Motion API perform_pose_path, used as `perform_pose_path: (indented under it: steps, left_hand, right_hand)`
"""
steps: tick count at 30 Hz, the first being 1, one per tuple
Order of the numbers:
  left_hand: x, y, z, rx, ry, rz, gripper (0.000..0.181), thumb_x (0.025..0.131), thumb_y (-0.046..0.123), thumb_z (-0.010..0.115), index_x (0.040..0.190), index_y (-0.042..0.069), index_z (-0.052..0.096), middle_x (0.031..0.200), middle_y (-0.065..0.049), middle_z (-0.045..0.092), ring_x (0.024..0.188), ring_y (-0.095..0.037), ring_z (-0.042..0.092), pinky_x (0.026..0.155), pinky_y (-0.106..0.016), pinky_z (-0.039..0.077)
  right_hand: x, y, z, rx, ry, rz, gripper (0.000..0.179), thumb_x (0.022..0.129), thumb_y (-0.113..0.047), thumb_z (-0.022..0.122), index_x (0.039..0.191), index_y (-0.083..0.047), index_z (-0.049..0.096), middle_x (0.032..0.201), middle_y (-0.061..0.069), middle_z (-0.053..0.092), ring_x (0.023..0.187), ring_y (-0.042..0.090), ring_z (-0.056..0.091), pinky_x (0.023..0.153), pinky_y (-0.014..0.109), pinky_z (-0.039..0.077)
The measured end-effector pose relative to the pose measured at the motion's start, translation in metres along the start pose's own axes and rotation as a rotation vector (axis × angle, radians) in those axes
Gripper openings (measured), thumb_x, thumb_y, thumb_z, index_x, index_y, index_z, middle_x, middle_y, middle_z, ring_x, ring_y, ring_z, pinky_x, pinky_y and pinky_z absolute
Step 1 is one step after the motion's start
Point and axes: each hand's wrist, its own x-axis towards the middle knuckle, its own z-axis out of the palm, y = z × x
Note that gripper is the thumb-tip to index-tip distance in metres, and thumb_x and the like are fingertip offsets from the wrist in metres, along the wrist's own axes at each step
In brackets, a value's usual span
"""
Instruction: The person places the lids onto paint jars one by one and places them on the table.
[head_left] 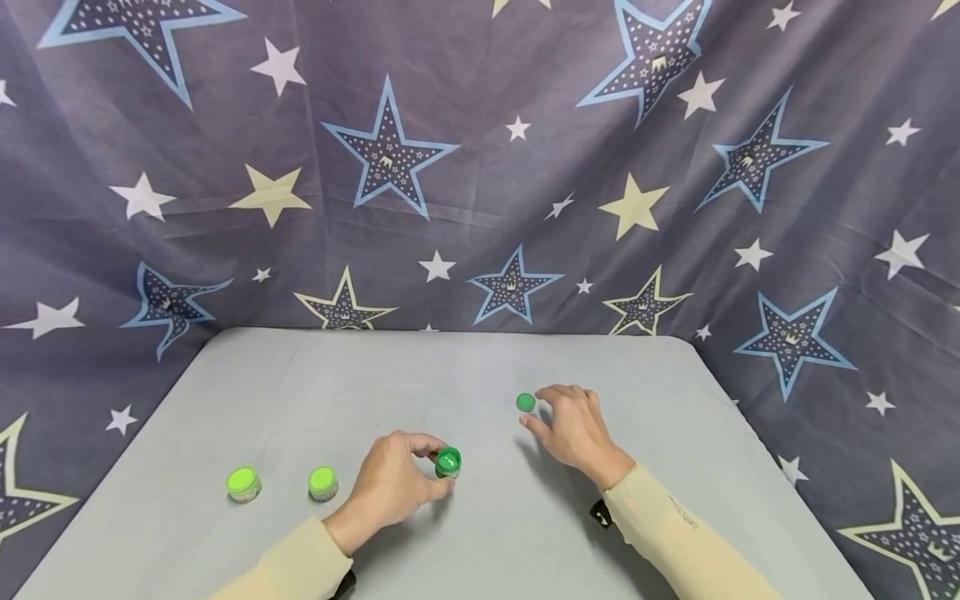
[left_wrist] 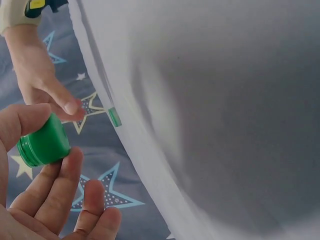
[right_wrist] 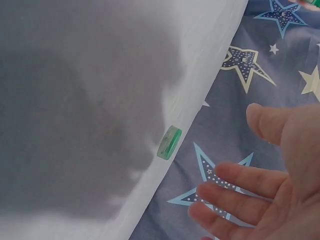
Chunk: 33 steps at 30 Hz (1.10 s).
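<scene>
My left hand [head_left: 397,479] pinches a small green jar [left_wrist: 45,142] between thumb and fingers, over the table. In the head view its round green top faces up. Ahead and to the right, a small round green-topped container [head_left: 526,402] sits on the table, its sides clear in the right wrist view. My right hand [head_left: 573,429] hovers beside this container, thumb and fingers spread apart and nothing between them. To the left of my left hand stand two small jars with bright lime-green lids, the nearer jar [head_left: 323,483] and the farther jar [head_left: 243,484].
A pale grey cloth covers the table [head_left: 360,375]. Behind it and along both sides hangs a dark curtain [head_left: 480,183] printed with stars. Black straps show by both cream sleeves [head_left: 667,525].
</scene>
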Motion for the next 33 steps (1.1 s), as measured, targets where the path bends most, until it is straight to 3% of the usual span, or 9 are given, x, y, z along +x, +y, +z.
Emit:
perform_pose_path:
  steps: [17, 24, 33]
  left_hand:
    - [-0.01, 0.007, 0.007, -0.013, -0.07, 0.063, 0.027, 0.071, 0.02, 0.094, 0.088, 0.032, 0.078, 0.084, 0.021, 0.066, 0.104, -0.019, 0.066, 0.092, -0.05, 0.052]
    - [-0.011, 0.008, 0.008, -0.011, -0.077, 0.087, 0.027, 0.07, 0.02, 0.094, 0.088, 0.032, 0.078, 0.084, 0.022, 0.066, 0.102, -0.018, 0.066, 0.09, -0.049, 0.052]
    - [-0.013, 0.009, 0.009, 0.004, -0.069, 0.106, 0.028, 0.069, 0.019, 0.095, 0.088, 0.032, 0.078, 0.085, 0.021, 0.066, 0.101, -0.019, 0.066, 0.09, -0.05, 0.052]
  right_hand:
    - [0.025, 0.009, 0.01, -0.062, -0.123, 0.079, 0.044, 0.088, -0.034, 0.082, 0.12, -0.005, 0.073, 0.12, 0.011, 0.073, 0.104, 0.034, 0.064, 0.089, 0.048, 0.04]
    - [0.033, 0.008, 0.016, -0.082, -0.155, 0.1, 0.043, 0.086, -0.031, 0.084, 0.119, -0.006, 0.074, 0.113, 0.011, 0.074, 0.097, 0.033, 0.063, 0.089, 0.049, 0.04]
    - [0.04, 0.009, 0.025, -0.15, -0.253, 0.126, 0.042, 0.084, -0.03, 0.086, 0.118, -0.008, 0.074, 0.102, 0.008, 0.073, 0.088, 0.028, 0.059, 0.084, 0.046, 0.039]
